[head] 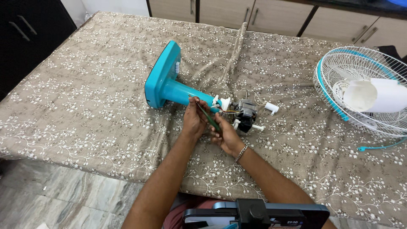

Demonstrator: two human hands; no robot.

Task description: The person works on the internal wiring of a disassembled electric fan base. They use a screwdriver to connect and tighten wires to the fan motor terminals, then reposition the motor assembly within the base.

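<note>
Screwdriver (208, 117) | slim, green handle, tilted | right hand (227, 138) closed on it | left hand (194, 121) pinches its upper shaft

a teal fan stand (169, 87) lies on its side on the patterned cloth — its flat base tipped up on edge at the left, its neck running right to an exposed grey motor (246, 114) with white plastic fittings and thin wires. a slim green-handled screwdriver (208, 116) slants across the neck's end.
</note>
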